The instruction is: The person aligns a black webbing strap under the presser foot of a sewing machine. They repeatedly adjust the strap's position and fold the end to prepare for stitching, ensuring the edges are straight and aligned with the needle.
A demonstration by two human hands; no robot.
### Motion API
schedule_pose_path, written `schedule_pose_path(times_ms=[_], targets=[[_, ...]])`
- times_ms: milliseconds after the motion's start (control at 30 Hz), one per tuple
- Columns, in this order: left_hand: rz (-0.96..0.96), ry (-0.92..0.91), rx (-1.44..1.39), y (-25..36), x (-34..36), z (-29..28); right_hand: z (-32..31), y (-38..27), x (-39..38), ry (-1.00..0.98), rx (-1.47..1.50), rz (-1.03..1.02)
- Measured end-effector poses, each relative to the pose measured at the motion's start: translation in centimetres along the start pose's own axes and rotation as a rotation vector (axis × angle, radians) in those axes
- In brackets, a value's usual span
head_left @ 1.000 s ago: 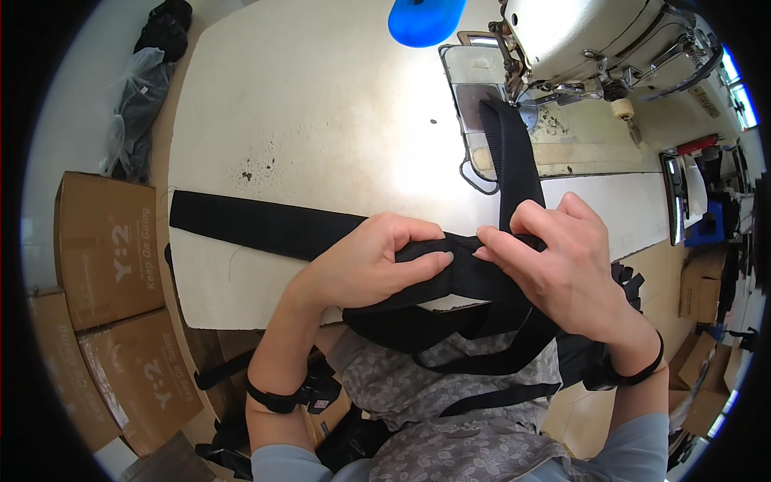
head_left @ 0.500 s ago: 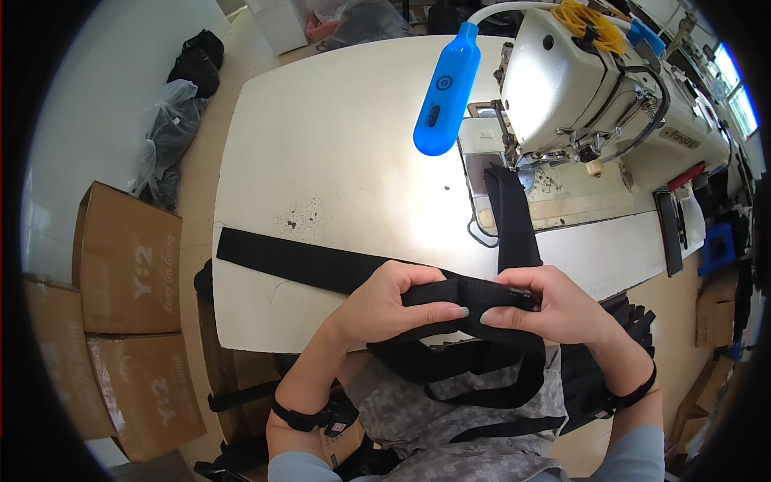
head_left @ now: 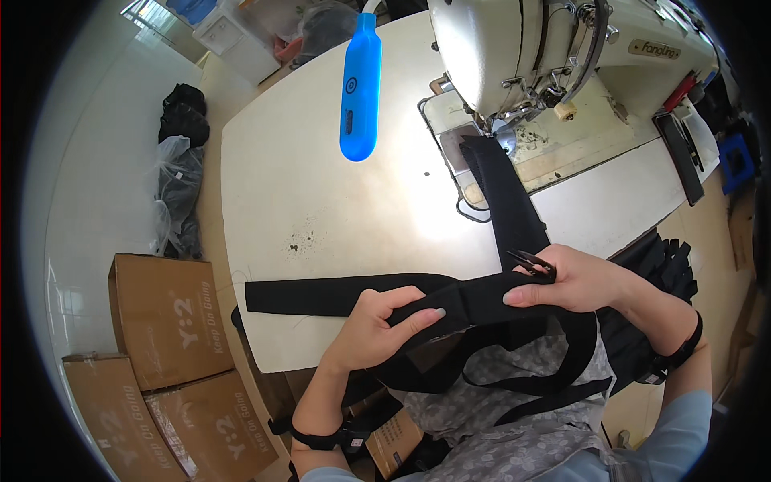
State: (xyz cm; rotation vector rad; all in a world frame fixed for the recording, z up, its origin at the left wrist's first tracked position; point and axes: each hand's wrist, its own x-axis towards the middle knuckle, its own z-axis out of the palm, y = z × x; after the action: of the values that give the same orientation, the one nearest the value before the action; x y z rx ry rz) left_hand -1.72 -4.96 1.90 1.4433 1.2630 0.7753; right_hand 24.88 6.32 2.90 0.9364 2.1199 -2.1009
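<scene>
A wide black webbing strap [head_left: 482, 299] is stretched between my two hands at the table's near edge, with a seam across its middle. My left hand [head_left: 377, 325] is closed on it, thumb on top. My right hand [head_left: 566, 279] pinches the strap too, and a small dark two-pointed tool [head_left: 532, 263], looking like thread snips, sticks out from its fingers. One strap end [head_left: 297, 295] lies flat on the table to the left. Another length [head_left: 506, 197] runs up to the sewing machine's needle area. Loose strap loops [head_left: 574, 353] hang over my apron.
The white sewing machine [head_left: 482, 56] stands at the far right of the pale table [head_left: 321, 177]. A blue lamp [head_left: 361, 96] hangs over the table. Cardboard boxes [head_left: 173, 313] and bagged dark goods [head_left: 178, 189] line the left wall. Black straps [head_left: 654, 281] are piled at right.
The view has shifted right. My hands have moved apart along the strap, which is now pulled straighter and flatter. The two-pointed tool in my right hand shows more clearly.
</scene>
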Motion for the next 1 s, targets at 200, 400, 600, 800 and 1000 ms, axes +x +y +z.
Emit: schedule_pose_path(times_ms=[200, 400, 600, 800, 1000], targets=[[-0.107, 0.096, 0.415, 2.2, 1.1, 1.5, 1.6, -0.4, 0.9, 0.099, -0.049, -0.18], [-0.245, 0.119, -0.084, 3.6, 1.7, 2.6, 1.5, -1.3, 0.8, 0.15, -0.053, -0.185], [-0.309, -0.165, -0.303, 0.6, 3.1, 0.0, -0.6, -1.4, 0.6, 0.485, -0.66, -0.182], [-0.321, -0.219, -0.139, -0.2, 4.5, -0.4, 1.8, -3.1, -0.3, 0.57, -1.212, -0.403], [-0.266, -0.295, -0.204, -0.5, 4.8, -0.8, 2.4, -1.6, 0.6, 0.49, -1.253, -0.437]])
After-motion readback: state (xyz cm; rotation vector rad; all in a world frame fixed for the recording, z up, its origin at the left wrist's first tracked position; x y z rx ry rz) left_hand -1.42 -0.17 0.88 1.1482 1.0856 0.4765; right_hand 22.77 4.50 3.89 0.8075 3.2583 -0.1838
